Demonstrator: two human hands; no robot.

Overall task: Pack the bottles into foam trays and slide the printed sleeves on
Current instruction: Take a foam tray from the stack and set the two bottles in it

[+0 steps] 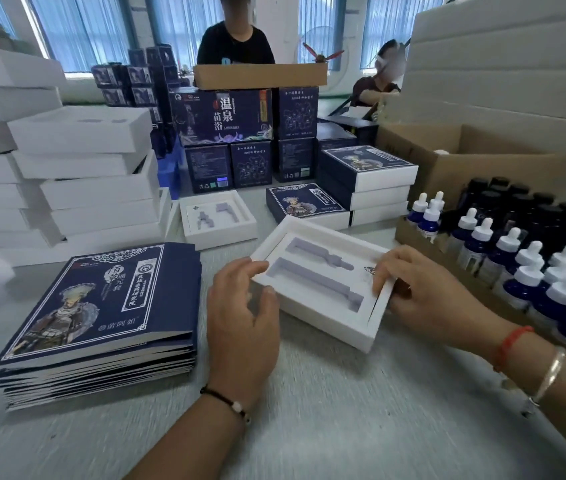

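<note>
Both forearms enter from the near edge over a pale grey table [326,420], each wrist wearing a bracelet. Landmark: the white foam tray [323,282], a rectangular box with two long moulded recesses, both empty, lying at an angle on the table between the hands.

Left hand [243,306]: fingers curled, fingertips and thumb touching the tray's left edge; whether it grips or only rests there cannot be told. Right hand [426,292]: fingers and thumb pinch the tray's right edge, where the thin white wall flap stands slightly apart from the foam insert.

Left of the tray lies a stack of flat printed sleeves [101,317], glossy dark blue card with a figure illustration and white border. Right of the tray, a cardboard carton [409,233] holds upright dropper bottles [523,271], dark blue glass with white bulb caps, in rows; dark-capped bottles stand behind them.

Beyond the tray sits a second white tray [219,216] with empty recesses, and sleeved boxes [368,178] stacked beside it. Far left of the tray, plain white tray boxes [84,168] are piled high. Farther back stand dark blue printed cartons [226,116], with two people behind them.
</note>
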